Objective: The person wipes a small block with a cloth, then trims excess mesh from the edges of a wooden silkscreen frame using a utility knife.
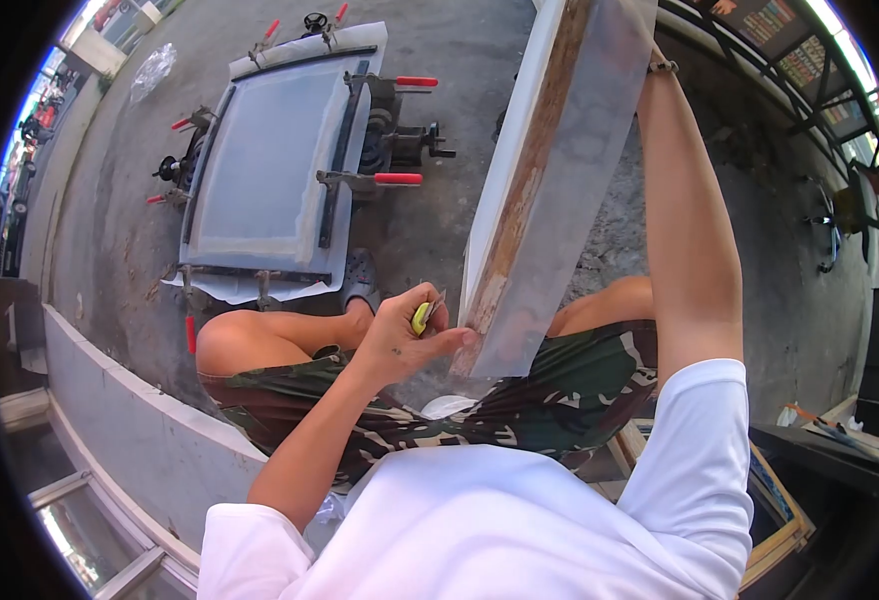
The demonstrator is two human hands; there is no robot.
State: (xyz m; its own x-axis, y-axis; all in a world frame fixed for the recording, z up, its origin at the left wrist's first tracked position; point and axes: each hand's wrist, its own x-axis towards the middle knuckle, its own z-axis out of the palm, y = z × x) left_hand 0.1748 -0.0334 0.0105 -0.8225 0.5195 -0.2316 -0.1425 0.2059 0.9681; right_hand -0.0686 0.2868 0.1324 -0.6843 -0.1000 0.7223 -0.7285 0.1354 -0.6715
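A wooden frame with white mesh on one side stands tilted on edge before me, and a translucent flap of mesh hangs along its right side. My left hand is closed around a small yellow-green tool, with its thumb touching the near end of the frame. My right hand is at the far end, seen dimly through the translucent flap, gripping the frame; its fingertips are blurred.
On the concrete floor at left, a stretching rig with red-handled clamps holds a mesh sheet. Crumpled plastic lies at upper left. A low ledge runs along the left. Wooden frames lean at lower right.
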